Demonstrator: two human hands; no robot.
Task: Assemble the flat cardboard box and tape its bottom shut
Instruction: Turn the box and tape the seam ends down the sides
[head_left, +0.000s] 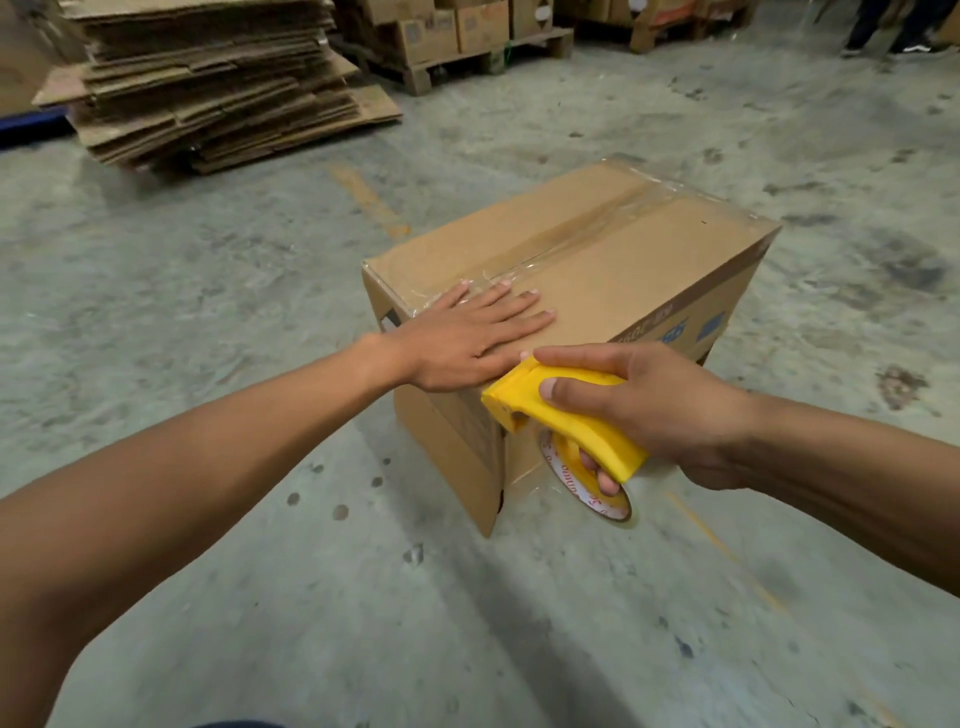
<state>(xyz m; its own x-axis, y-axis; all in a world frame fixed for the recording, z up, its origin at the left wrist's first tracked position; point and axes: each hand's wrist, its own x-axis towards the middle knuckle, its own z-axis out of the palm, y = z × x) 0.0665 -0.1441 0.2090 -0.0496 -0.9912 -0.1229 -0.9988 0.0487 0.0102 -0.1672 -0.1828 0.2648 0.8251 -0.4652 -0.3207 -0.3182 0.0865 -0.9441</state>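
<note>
Cardboard box (613, 270) upturned on concrete floor (208, 291), clear tape along bottom seam. Left hand (467, 338) flat, fingers spread, pressing near end. Right hand (654, 410) clenched round yellow tape dispenser (566, 415) at near edge. Likely light, empty, stiff-walled but dentable; best steadied by flat palm on flaps.

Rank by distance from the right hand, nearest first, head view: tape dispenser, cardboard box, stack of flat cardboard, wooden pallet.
1. tape dispenser: gripped in the right hand, at the box's near end.
2. cardboard box: just ahead; the left hand lies flat on top.
3. stack of flat cardboard: far left on the floor.
4. wooden pallet: back centre, behind the stack.
</note>
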